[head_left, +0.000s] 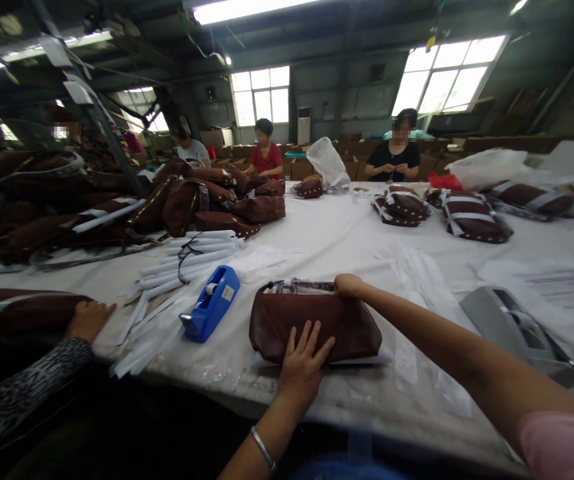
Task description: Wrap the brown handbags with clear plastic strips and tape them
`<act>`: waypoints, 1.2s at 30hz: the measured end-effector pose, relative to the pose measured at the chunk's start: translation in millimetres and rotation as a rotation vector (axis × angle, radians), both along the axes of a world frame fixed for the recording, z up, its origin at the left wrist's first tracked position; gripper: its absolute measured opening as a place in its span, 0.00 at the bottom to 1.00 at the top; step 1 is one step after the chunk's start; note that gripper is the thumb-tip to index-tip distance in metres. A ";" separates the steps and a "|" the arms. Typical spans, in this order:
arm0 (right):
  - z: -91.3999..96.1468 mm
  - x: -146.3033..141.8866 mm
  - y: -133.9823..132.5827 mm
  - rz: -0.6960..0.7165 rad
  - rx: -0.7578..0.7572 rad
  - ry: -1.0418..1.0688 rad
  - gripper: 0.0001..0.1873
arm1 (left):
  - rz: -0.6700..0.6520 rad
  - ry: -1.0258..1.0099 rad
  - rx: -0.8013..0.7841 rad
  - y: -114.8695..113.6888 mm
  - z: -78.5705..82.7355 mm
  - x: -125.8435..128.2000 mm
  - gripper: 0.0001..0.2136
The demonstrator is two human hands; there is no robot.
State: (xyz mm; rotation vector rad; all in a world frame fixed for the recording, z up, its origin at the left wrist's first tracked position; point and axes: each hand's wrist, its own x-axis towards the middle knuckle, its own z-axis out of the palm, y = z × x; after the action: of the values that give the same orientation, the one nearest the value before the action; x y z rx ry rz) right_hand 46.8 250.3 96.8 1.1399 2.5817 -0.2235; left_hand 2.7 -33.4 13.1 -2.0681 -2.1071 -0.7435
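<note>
The left hand lay on the brown bag, fingers spread; the right hand curled at its top edge, fingertips hidden, whether clamped I couldn't tell.

The left hand lies spread on a brown bag, the right hand holds its top edge; a blue tape dispenser sits nearby.

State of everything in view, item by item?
Brown bag, held at its top edge
Left hand, spread on the bag
Right hand, curled at the bag's top edge
Blue tape dispenser, unheld
White rolls, piled
Bags at left, heaped
Bags at right, white-strapped
Ceiling light, lit
</note>
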 end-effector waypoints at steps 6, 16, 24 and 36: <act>1.6 16.5 -0.7 -0.052 -0.129 0.204 0.09 | -0.019 0.006 -0.009 -1.8 4.8 -0.7 0.36; 23.1 28.4 -8.3 -0.089 -0.415 0.839 0.35 | -0.002 0.020 -0.010 -2.7 8.1 0.7 0.36; 50.3 33.8 -6.7 0.123 -0.488 1.046 0.45 | 0.007 0.036 -0.024 -3.0 9.7 0.5 0.38; 36.6 40.3 3.9 0.371 -0.321 0.679 0.09 | 0.011 0.032 -0.022 -3.4 12.2 1.9 0.38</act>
State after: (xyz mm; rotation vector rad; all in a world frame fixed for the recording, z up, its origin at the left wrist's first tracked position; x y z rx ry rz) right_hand 87.1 254.3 133.4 0.5015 3.0914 -1.0432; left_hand 4.6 -36.8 25.3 -2.0633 -2.1174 -0.6850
